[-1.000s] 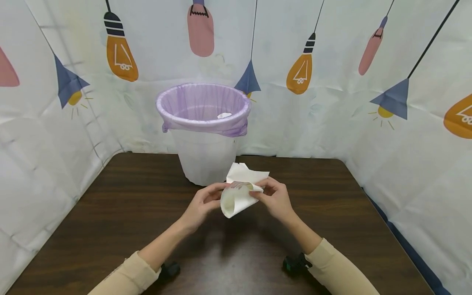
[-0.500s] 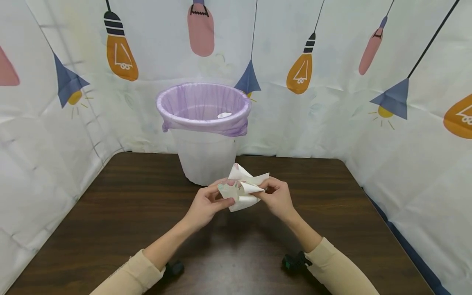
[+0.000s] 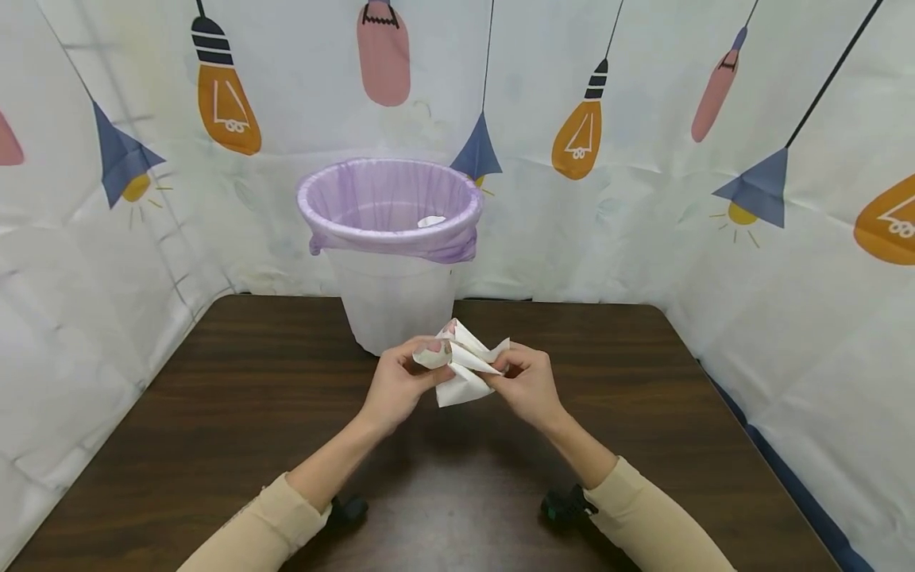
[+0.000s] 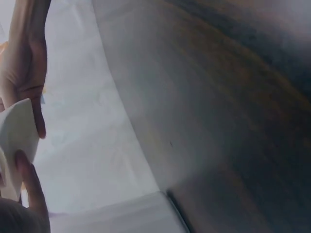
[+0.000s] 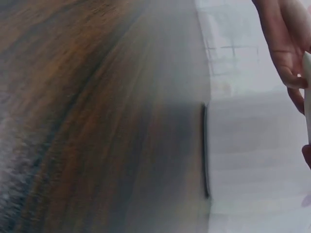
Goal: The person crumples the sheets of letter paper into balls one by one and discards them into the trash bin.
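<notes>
Over the middle of the table, a crumpled piece of white paper is held up between both hands. It has several folds and some faint reddish marks near its top. My left hand pinches its left side, thumb in front and fingers behind. On the right side, my right hand grips the paper between thumb and fingers. The left wrist view shows the paper at its left edge, between a thumb below and the other hand above. Only a thin strip of the paper shows in the right wrist view.
Behind the hands stands a white bin with a purple liner folded over its rim. A white scrap is visible inside. The brown table is surrounded by a white curtain printed with lamps.
The paper has gone from an open curl to a folded, crumpled shape. My left thumb has moved onto its front. The head view has shifted slightly.
</notes>
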`<state>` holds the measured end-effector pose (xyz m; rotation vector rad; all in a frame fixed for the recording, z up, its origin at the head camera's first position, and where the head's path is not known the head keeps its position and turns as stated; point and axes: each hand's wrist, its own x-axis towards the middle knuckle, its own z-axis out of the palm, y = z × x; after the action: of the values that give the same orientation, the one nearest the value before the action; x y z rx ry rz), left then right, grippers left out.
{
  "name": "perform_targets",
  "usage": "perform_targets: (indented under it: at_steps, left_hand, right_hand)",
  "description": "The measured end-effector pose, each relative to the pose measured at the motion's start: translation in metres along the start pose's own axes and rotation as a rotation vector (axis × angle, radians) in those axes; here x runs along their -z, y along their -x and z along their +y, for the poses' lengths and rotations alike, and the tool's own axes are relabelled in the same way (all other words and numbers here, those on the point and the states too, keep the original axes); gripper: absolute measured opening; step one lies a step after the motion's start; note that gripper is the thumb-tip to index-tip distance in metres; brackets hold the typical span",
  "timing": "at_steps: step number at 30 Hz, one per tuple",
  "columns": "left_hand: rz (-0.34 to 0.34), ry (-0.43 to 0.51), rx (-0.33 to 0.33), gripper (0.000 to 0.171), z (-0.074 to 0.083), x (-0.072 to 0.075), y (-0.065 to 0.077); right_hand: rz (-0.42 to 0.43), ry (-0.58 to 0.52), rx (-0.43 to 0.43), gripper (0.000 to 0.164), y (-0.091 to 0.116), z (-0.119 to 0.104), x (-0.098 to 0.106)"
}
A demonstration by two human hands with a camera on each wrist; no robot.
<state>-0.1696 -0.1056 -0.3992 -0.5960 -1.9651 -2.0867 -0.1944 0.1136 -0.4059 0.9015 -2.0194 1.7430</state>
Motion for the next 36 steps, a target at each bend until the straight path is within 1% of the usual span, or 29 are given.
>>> perform_targets:
  at_steps: [2,6,8,11,13,14,16,19,22,23,26,28,30,31,33,36]
  left_hand:
    - [0.024,-0.005,-0.001,0.028,0.0,-0.001,-0.002]
    - [0.048,-0.012,-0.016,0.031,0.0,-0.004,-0.004]
    - [0.064,-0.011,-0.011,0.032,0.0,-0.003,-0.006]
    - [0.121,-0.016,0.02,0.035,0.001,0.0,-0.009]
    - [0.155,-0.017,0.051,0.037,0.003,0.003,-0.013]
    - [0.166,-0.014,0.064,0.039,0.003,0.005,-0.014]
    - [0.174,-0.012,0.087,0.044,0.002,0.006,-0.015]
    - [0.143,0.004,0.118,0.046,0.002,0.006,-0.015]
    - [0.124,0.006,0.121,0.041,0.001,0.006,-0.013]
    - [0.119,0.0,0.115,0.037,0.002,0.006,-0.013]
    - [0.099,-0.029,0.099,0.024,0.003,0.008,-0.013]
    - [0.07,-0.061,0.1,0.017,0.004,0.009,-0.013]
    - [0.016,-0.077,0.109,0.015,0.004,0.012,-0.013]
    - [-0.02,-0.066,0.114,0.016,0.004,0.014,-0.013]
    - [-0.105,-0.021,0.119,0.022,0.004,0.019,-0.012]
    - [-0.237,0.071,0.12,0.035,0.003,0.027,-0.009]
  right_hand:
    - [-0.01,0.043,0.043,0.029,-0.002,-0.009,-0.001]
    - [-0.047,0.074,0.105,0.029,-0.002,-0.024,-0.003]
    - [-0.077,0.067,0.121,0.026,0.001,-0.016,-0.003]
    - [-0.168,-0.002,0.128,0.019,0.004,-0.004,0.002]
    - [-0.237,-0.073,0.11,0.03,0.006,0.005,0.006]
    - [-0.266,-0.109,0.101,0.038,0.007,0.004,0.008]
    - [-0.285,-0.144,0.091,0.051,0.008,0.004,0.011]
    - [-0.25,-0.175,0.092,0.061,0.008,0.005,0.013]
    - [-0.221,-0.192,0.124,0.064,0.005,0.006,0.013]
    - [-0.216,-0.197,0.137,0.062,0.004,0.006,0.013]
    - [-0.202,-0.165,0.191,0.054,0.001,0.009,0.013]
    - [-0.192,-0.114,0.236,0.05,0.001,0.01,0.014]
    - [-0.18,-0.055,0.28,0.047,0.0,0.012,0.014]
    - [-0.179,-0.035,0.301,0.046,0.0,0.012,0.015]
    - [-0.181,0.01,0.336,0.045,-0.001,0.013,0.016]
    - [-0.188,0.03,0.348,0.042,-0.001,0.014,0.017]
